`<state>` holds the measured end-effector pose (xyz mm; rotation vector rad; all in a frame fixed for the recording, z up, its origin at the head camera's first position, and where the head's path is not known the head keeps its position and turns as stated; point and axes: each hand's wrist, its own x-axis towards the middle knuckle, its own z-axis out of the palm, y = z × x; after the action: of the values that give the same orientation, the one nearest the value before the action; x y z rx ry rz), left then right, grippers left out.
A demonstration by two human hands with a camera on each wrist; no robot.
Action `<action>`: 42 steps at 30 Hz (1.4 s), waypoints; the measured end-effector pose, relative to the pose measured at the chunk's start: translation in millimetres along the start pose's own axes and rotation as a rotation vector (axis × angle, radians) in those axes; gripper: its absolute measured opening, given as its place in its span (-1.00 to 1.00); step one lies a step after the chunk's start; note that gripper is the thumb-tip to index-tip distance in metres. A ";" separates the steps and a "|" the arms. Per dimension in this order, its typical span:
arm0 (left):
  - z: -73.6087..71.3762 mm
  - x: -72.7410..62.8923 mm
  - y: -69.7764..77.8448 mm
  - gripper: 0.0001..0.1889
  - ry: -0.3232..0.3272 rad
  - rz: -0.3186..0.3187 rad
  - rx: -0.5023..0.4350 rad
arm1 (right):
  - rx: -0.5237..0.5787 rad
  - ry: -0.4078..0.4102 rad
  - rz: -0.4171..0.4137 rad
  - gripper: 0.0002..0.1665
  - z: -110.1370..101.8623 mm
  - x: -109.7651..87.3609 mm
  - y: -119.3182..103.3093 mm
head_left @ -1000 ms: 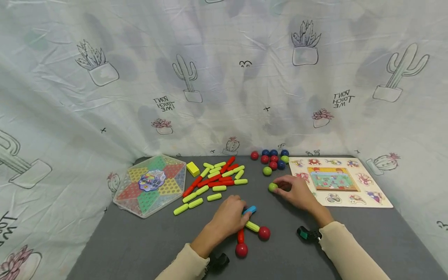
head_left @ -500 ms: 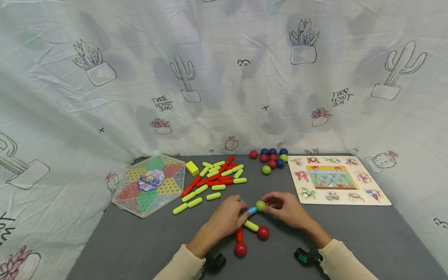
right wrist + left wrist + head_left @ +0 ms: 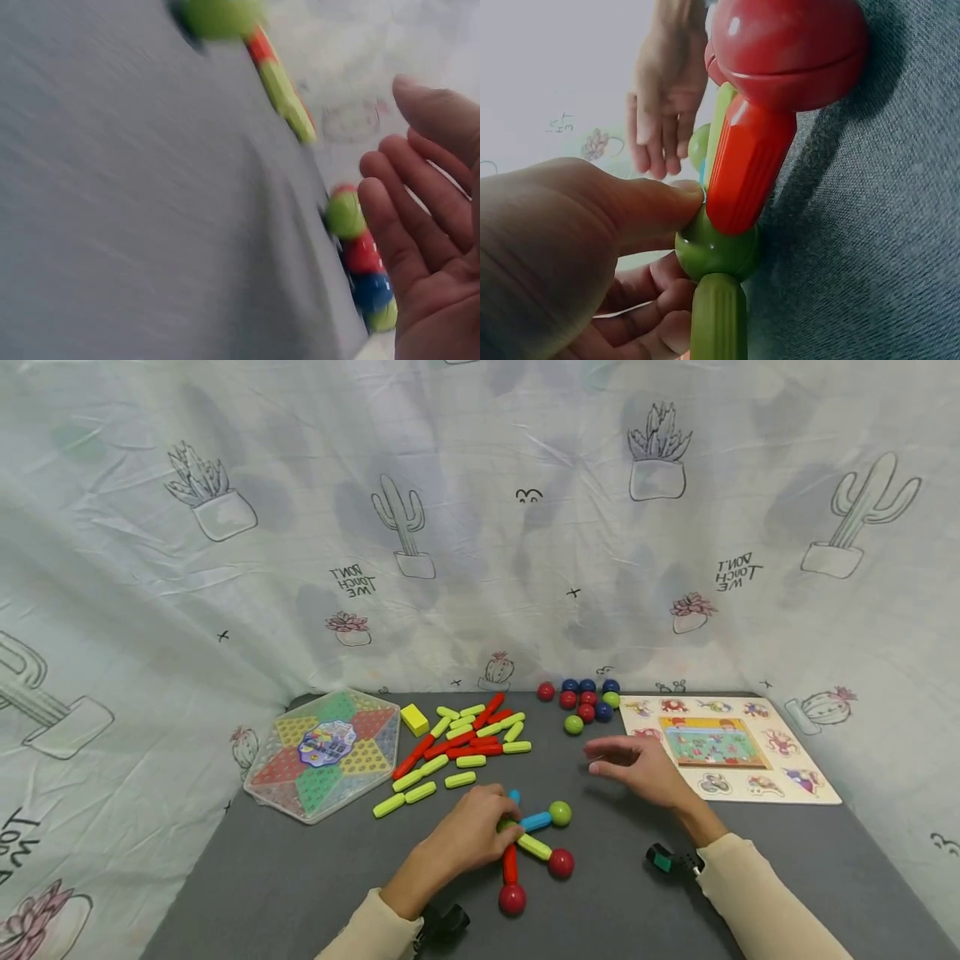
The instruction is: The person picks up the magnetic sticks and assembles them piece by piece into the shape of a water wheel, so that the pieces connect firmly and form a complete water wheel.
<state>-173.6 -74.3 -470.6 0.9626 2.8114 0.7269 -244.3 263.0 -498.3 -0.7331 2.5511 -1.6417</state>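
My left hand (image 3: 468,833) pinches a green ball (image 3: 718,251) at the middle of a toy stick-and-ball build, thumb on one side and fingers behind. From that ball spread a red rod (image 3: 510,865), a yellow-green rod (image 3: 534,847) and a blue rod (image 3: 536,822). Red balls (image 3: 512,899) cap the red and yellow-green rods. On the blue rod's end sits another green ball (image 3: 560,813). A second blue piece (image 3: 514,797) shows beyond the hand, partly covered. Over the table, right of the build, my right hand (image 3: 637,768) holds nothing, its fingers loosely extended.
Loose red and yellow-green rods (image 3: 471,762) lie at the back middle, beside a yellow block (image 3: 414,720). Several red, blue and green balls (image 3: 587,713) cluster at the back. A hexagonal game board (image 3: 262,781) is at left, a picture puzzle board (image 3: 810,789) at right.
My right hand brought a green ball to the blue rod's end, let go of it there, and moved back and right. The left hand shifted slightly left with the build.
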 end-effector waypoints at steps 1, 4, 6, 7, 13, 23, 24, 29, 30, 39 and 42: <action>0.1 0.1 -0.2 -0.88 -0.004 0.001 -0.007 | 0.002 0.014 0.010 -0.59 -4.4 4.9 2.0; 0.1 0.6 0.1 -0.87 -0.017 0.008 -0.021 | -0.015 0.053 0.040 -0.56 -13.2 19.0 7.8; 0.5 1.1 0.1 -0.87 -0.026 0.015 -0.029 | -0.036 0.071 0.064 -0.54 -15.9 26.9 10.7; 0.7 1.3 0.0 -0.87 -0.031 0.016 -0.033 | -0.038 0.076 0.073 -0.53 -16.8 30.6 12.7; 2.7 2.6 -2.0 -0.86 -0.055 0.036 -0.046 | -0.078 0.116 0.126 -0.48 -17.9 47.2 25.1; 1.7 4.0 -5.3 -0.88 -0.070 0.103 -0.056 | -0.341 0.147 0.058 -0.59 -5.3 66.8 15.7; 1.2 4.2 -5.4 -0.87 -0.072 0.109 -0.055 | -0.378 0.148 0.049 -0.59 -2.9 68.7 14.3; 1.0 7.9 -2.8 -0.88 -0.046 0.101 -0.034 | -0.524 0.139 0.013 -0.62 7.5 75.2 9.4; 1.8 9.5 -1.5 -0.88 -0.030 0.085 -0.023 | -0.539 0.137 0.008 -0.64 9.3 75.6 9.0; 11.1 24.3 13.0 -0.64 0.079 -0.179 0.060 | -0.410 0.119 -0.030 -0.65 21.6 55.7 5.1; 14.2 25.1 14.1 -0.49 0.091 -0.204 0.049 | -0.308 0.076 -0.021 -0.63 27.1 42.3 2.7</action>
<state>-182.6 -43.8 -474.8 0.6508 2.9604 0.6953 -275.8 224.0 -503.0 -0.7275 2.8984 -1.3190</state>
